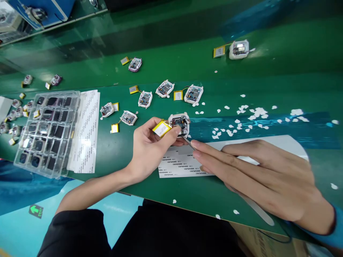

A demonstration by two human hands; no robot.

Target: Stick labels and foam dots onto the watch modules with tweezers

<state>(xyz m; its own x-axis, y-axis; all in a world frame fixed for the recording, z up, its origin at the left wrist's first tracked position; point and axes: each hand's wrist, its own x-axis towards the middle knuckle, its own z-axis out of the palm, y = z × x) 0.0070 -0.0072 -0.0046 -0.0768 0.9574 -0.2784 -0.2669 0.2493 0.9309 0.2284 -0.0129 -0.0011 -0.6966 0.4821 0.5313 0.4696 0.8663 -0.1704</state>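
Observation:
My left hand (150, 150) is closed around a white smartwatch case (173, 117) with its circuit board exposed. A yellow-edged battery (162, 128) hangs by it, resting against my fingers, and my thumb presses on the board's lower edge. My right hand (268, 175) grips a pair of metal tweezers (258, 210); their tip meets the near edge of the case, and the rounded back end sticks out below my palm. Beneath both hands lies a printed white backing sheet (177, 167).
Several opened watch cases (193, 94) with wired batteries lie across the green bench (187, 64). White paper dots (258, 112) are scattered at right on blue film (318, 132). At left are a clear plastic tray (72, 107) of dark screens and stacked printed sheets (85, 132).

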